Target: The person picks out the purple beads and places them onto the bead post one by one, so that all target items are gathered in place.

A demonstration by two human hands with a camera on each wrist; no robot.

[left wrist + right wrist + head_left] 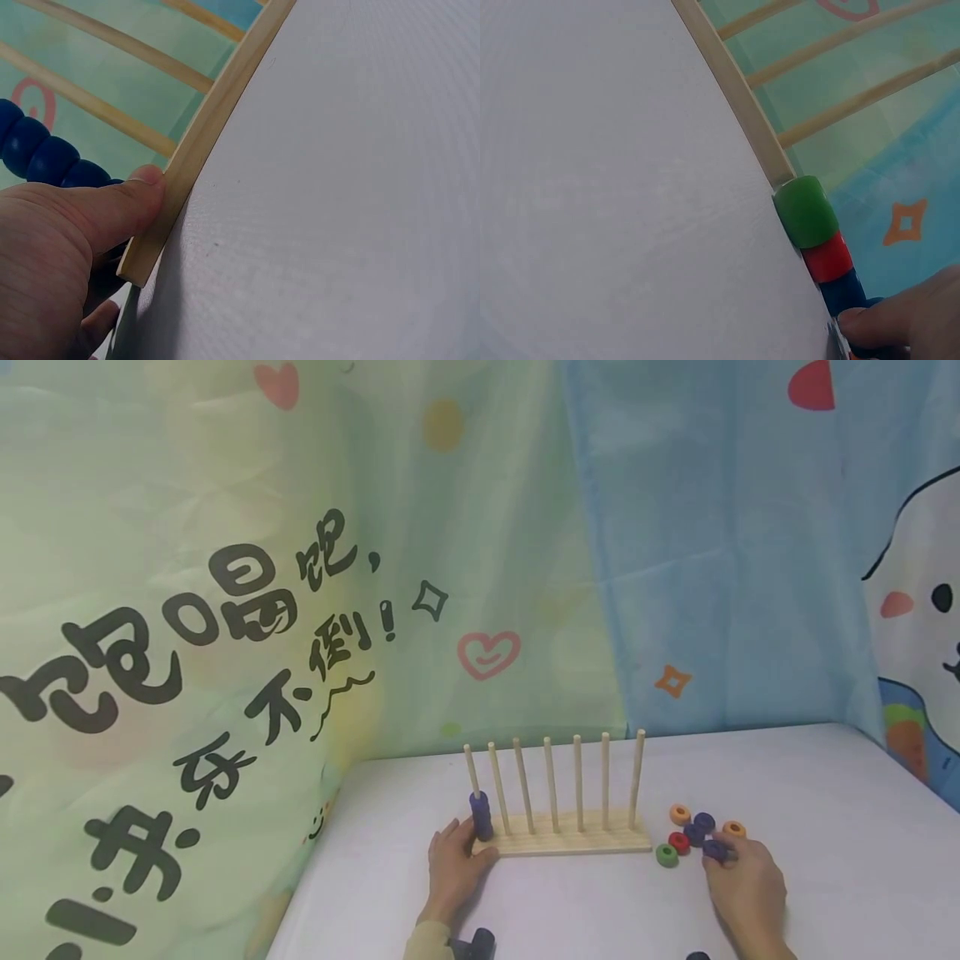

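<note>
I see a white tabletop (577, 910) carrying a pale wooden seven-peg rack (566, 841), small green, red, blue and orange rings (693, 836) right of it.

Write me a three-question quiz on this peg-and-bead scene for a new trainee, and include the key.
1. Count: how many upright, round wooden pegs rise from the pale wooden base?
2. True or false: the person's right hand pinches a green, ring-shaped bead.
3. Fill in: in the head view, the stack of dark blue, rounded beads sits on the ____ peg.

Key:
1. Seven.
2. False; it pinches a dark blue, ring-shaped bead.
3. Leftmost.
</note>
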